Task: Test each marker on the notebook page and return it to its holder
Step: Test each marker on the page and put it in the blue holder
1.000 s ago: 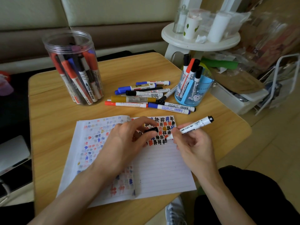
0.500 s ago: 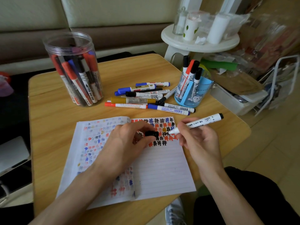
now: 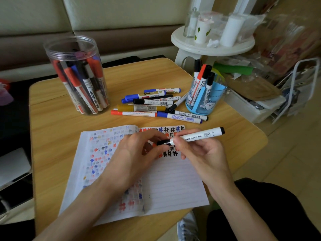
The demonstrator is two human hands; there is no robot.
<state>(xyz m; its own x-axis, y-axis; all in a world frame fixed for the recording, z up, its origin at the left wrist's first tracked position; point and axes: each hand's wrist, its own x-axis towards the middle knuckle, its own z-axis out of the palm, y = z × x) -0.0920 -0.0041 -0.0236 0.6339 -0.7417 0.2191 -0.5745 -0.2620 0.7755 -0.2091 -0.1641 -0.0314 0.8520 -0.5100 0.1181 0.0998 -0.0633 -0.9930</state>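
Over the upper right of the open lined paper notebook [image 3: 173, 185], the right hand [image 3: 203, 153] keeps a pinching grip on the white-barrelled marker with a black end [image 3: 198, 136], held nearly level, while the left hand [image 3: 139, 153] pinches the small black cap [image 3: 163, 142] at the marker's tip – seated or not, I cannot tell. The notebook's near edge lies close to the front edge of the light wooden table [image 3: 57, 129], with bare wood along its left side up to the tall clear plastic jar [image 3: 73, 46] of markers. Beyond its top edge comes a narrow bare strip, then the loose pile of markers [image 3: 151, 108] – between the jar and the blue plastic cup [image 3: 213, 100] near the table's right edge
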